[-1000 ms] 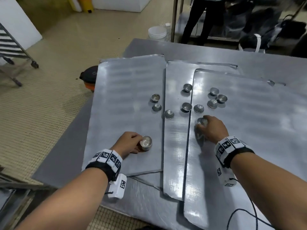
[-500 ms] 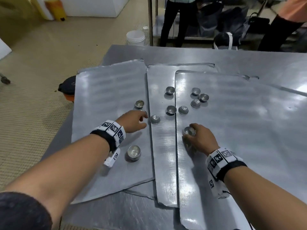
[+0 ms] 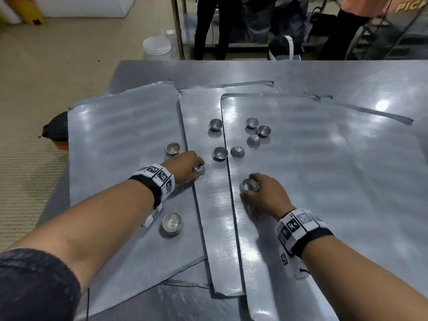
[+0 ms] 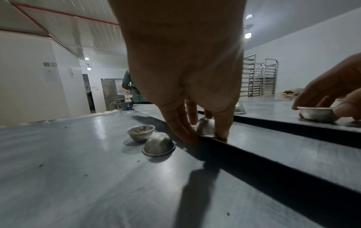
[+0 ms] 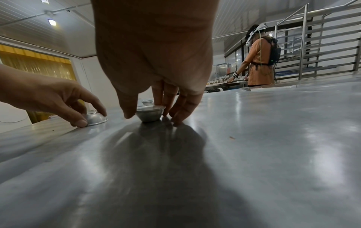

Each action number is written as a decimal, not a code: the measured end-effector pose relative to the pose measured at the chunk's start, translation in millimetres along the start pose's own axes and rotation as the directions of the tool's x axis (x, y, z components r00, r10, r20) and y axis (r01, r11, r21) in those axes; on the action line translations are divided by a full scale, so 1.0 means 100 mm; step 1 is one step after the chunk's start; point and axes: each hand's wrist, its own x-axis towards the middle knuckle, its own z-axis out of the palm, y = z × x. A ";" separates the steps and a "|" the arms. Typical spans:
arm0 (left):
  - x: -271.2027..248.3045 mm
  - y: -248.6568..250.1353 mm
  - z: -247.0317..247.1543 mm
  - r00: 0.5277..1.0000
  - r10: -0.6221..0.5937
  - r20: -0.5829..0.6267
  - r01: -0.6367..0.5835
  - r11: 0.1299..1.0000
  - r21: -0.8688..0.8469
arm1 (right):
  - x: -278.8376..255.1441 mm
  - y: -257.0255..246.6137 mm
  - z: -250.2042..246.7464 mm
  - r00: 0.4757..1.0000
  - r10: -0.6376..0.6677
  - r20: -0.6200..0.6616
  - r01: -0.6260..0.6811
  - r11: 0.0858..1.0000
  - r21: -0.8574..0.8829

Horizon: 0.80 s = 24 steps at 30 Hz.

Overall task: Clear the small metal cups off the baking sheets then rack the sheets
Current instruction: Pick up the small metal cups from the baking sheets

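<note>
An inverted cup (image 4: 205, 128) is pinched by L hand (image 3: 185, 166), upright cup (image 5: 150, 113) by R hand (image 3: 264, 194); a 2nd inverted cup (image 4: 159, 145), hidden in head view, is shown by L wrist cam.

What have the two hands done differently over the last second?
The left hand let go of the upright cup near the sheet's front, reached forward, and now pinches an upturned cup at the sheet edge. The right hand stayed put, still holding its cup. The other cups have not moved.
</note>
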 end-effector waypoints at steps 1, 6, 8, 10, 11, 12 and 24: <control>0.00 -0.02 0.01 1.000 0.005 -0.013 -0.005 1.000 -0.019 | 0.00 0.00 0.01 1.000 0.002 -0.004 -0.002 1.000 -0.003; -0.07 -0.12 0.06 0.997 -0.028 -0.078 0.019 0.993 -0.117 | 0.01 -0.05 0.04 1.000 0.008 -0.004 -0.008 1.000 -0.017; -0.11 -0.14 0.07 0.994 -0.053 -0.100 0.035 0.985 -0.167 | 0.01 -0.07 0.06 1.000 -0.002 -0.004 0.002 1.000 -0.017; -0.14 -0.17 0.06 0.989 -0.100 -0.112 0.066 0.960 -0.272 | 0.01 -0.08 0.07 1.000 -0.008 0.000 0.008 1.000 -0.022; -0.16 -0.19 0.04 0.983 -0.151 -0.105 0.097 0.911 -0.402 | 0.01 -0.08 0.06 1.000 -0.004 0.004 0.004 1.000 -0.024; -0.19 -0.20 0.01 0.974 -0.213 -0.078 0.131 0.809 -0.574 | 0.01 -0.09 0.06 1.000 0.000 0.008 0.000 1.000 -0.024; -0.92 -0.29 -0.18 0.883 -0.460 0.095 -0.042 -0.279 -0.959 | 0.02 -0.15 0.05 0.999 0.000 0.040 0.001 0.999 -0.032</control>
